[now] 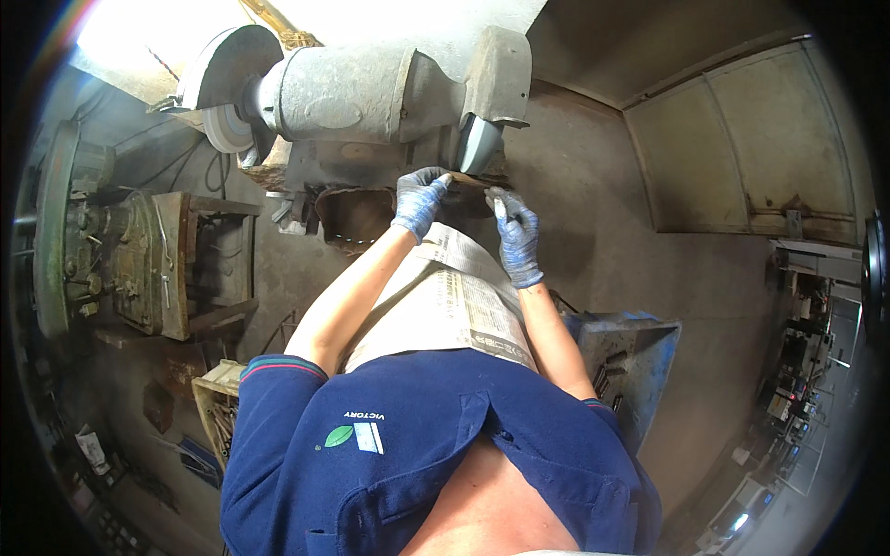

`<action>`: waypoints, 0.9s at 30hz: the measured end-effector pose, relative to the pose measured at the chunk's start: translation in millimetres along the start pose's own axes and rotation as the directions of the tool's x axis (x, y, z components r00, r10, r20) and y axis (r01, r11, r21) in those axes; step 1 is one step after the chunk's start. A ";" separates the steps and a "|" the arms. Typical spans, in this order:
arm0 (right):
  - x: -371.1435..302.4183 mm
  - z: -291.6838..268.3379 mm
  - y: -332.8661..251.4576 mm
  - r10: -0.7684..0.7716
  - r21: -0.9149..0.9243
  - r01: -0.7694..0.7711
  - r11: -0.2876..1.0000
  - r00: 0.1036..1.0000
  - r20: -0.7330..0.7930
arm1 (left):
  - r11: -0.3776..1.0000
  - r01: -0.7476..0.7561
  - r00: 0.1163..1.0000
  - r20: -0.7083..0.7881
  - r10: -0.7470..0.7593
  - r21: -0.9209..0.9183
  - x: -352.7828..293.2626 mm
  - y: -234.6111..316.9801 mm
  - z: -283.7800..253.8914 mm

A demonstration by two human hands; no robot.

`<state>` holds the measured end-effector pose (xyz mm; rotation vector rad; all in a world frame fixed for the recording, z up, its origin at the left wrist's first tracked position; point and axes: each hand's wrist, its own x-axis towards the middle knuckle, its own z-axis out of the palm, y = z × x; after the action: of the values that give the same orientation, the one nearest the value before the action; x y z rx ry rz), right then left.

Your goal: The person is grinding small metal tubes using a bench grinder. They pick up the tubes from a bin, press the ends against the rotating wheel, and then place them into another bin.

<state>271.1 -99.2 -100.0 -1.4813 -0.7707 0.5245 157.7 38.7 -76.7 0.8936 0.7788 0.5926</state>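
A grey bench grinder [343, 93] stands in front of me, its right wheel [479, 145] showing below the guard. Just under that wheel, a thin brownish metal piece [471, 180] stretches between my gloved hands. My left hand [419, 202] is closed, pinching the piece's left end between thumb and fingers. My right hand [516, 236] has its fingertips pinched at the other end, a little lower. Both gloves are blue with dark grey fingers. The small gap between the piece and the wheel is hard to judge.
Newspaper [459, 292] covers my lap. A blue metal bin [649, 366] holding rod-like parts is by my right side; a pale crate [211, 394] of metal parts is at my left. The grinder's left wheel [225, 128] is partly guarded. A green machine [130, 259] stands far left.
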 end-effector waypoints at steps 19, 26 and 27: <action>4.2 -9.8 19.4 0.170 0.129 -0.165 0.978 0.985 -0.033 | 0.999 0.053 0.998 -0.022 -0.053 0.010 13.4 -12.3 3.5; 6.0 25.6 6.8 0.197 0.293 -0.211 0.933 0.977 0.078 | 0.986 0.052 0.996 -0.075 -0.040 0.161 21.0 7.5 -28.8; 5.9 29.1 4.8 0.207 0.314 -0.227 0.922 0.973 0.098 | 0.985 0.055 0.996 -0.074 -0.043 0.164 21.9 6.8 -33.2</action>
<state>254.4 -75.0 -106.1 -1.2520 -0.5386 0.8296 143.2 73.3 -91.5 1.0076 0.9219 0.5232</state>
